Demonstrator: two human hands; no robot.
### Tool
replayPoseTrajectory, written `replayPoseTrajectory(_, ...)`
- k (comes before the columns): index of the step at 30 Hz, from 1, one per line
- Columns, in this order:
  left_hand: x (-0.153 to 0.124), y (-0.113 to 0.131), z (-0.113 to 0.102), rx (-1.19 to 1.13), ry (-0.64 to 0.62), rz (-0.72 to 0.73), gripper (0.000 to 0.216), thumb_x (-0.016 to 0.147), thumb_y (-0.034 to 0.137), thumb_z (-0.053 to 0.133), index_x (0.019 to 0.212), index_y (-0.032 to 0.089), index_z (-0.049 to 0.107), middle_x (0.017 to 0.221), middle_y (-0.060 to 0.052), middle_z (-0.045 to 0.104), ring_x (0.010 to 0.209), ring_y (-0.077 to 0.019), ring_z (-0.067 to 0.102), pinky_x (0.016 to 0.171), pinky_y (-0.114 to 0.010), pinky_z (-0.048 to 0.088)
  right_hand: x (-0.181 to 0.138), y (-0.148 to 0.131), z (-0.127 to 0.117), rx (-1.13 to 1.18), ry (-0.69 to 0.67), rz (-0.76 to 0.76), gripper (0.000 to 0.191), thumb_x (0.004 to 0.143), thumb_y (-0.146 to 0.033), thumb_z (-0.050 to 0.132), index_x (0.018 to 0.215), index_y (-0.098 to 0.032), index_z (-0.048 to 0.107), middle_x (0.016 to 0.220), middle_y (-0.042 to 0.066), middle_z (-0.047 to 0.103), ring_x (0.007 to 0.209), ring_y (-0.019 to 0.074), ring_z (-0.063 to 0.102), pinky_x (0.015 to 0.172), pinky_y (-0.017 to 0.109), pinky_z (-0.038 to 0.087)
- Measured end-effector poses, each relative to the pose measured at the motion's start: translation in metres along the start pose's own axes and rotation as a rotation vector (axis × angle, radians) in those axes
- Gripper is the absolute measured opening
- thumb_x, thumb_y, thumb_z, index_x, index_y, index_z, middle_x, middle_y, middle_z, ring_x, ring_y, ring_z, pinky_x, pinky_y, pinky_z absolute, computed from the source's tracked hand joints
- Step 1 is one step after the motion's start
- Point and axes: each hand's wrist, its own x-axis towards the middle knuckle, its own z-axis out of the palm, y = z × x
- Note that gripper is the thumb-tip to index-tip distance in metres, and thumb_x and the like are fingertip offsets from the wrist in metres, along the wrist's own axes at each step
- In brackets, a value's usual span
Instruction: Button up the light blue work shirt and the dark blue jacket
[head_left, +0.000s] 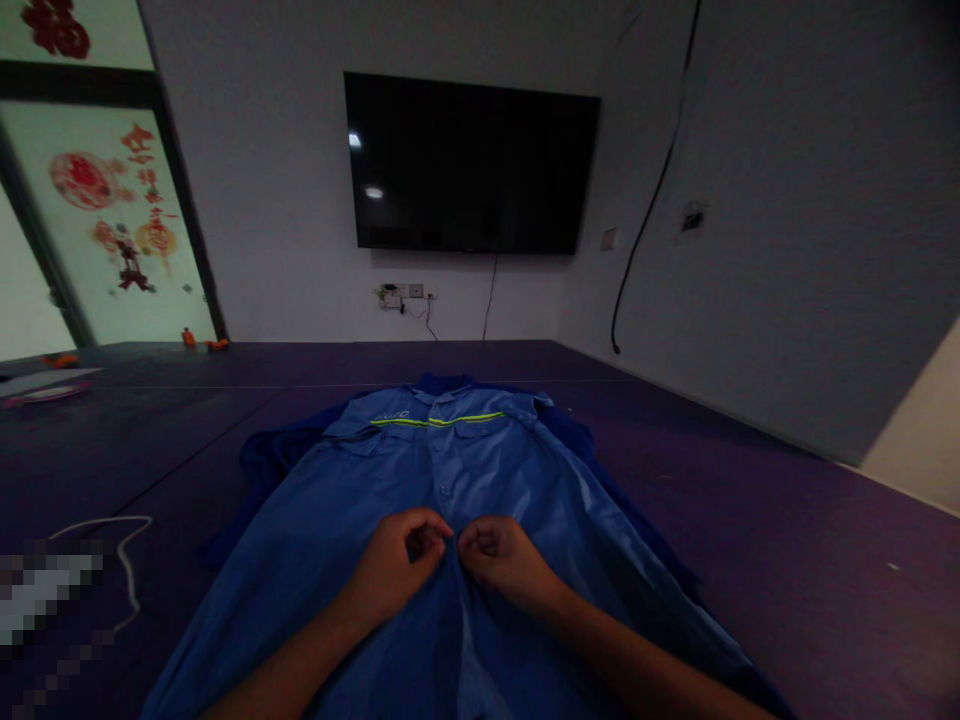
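Observation:
A blue work shirt [390, 475] with a yellow-green stripe across the chest lies spread out, front up, collar away from me. Its buttoned placket runs down the middle, and a button [445, 491] shows just beyond my hands. On the left side of the placket, my left hand [405, 560] is closed in a pinch, thumb and forefinger at the cloth edge. Facing it from the right, my right hand [506, 560] has its fingers curled in on the other edge of the placket. The fingertips nearly meet; any button between them is hidden.
Darker blue cloth [277, 455] lies under and beside the shirt. A white cord [127, 560] curls at left, near a blurred-out patch. The dark purple surface [720, 470] reaches the wall, where a television [472, 165] hangs. A black cable [649, 220] dangles at right.

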Motion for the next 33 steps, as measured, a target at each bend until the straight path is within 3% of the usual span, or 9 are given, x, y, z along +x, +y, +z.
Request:
replayPoseTrajectory(19, -0.0040, 0.0055, 0.0041, 0.013, 0.032, 0.012, 0.012, 0.070, 0.021, 0.051, 0.071, 0.017, 0.062, 0.070, -0.002, 0.064, 0.067, -0.0135, 0.056, 0.065, -0.022, 0.043, -0.0008, 0.0014, -0.0026, 0.033, -0.051, -0.014, 0.007, 0.056, -0.016, 0.054, 0.063, -0.014, 0.054, 0.049, -0.006, 0.048, 0.041, 0.0035, 0.039, 0.040, 0.015, 0.030)
replayPoseTrajectory(27, -0.0046, 0.0053, 0.0057, 0.012, 0.045, 0.017, 0.012, 0.068, 0.018, 0.050, 0.070, 0.017, 0.061, 0.070, -0.002, 0.064, 0.067, -0.0140, 0.057, 0.066, -0.023, 0.044, -0.0019, -0.0006, -0.0026, -0.036, -0.045, -0.003, 0.009, 0.061, -0.021, 0.058, 0.065, -0.015, 0.054, 0.049, -0.005, 0.052, 0.042, 0.0055, 0.045, 0.040, 0.015, 0.032)
replayPoseTrajectory(33, -0.0023, 0.0040, 0.0043, 0.005, 0.029, 0.017, 0.013, 0.069, 0.019, 0.049, 0.074, 0.016, 0.061, 0.071, -0.002, 0.062, 0.067, -0.0138, 0.057, 0.064, -0.022, 0.043, -0.0021, -0.0003, -0.0008, -0.090, -0.072, -0.045, 0.003, 0.065, -0.015, 0.051, 0.068, -0.016, 0.053, 0.052, -0.005, 0.052, 0.046, 0.0063, 0.048, 0.041, 0.015, 0.033)
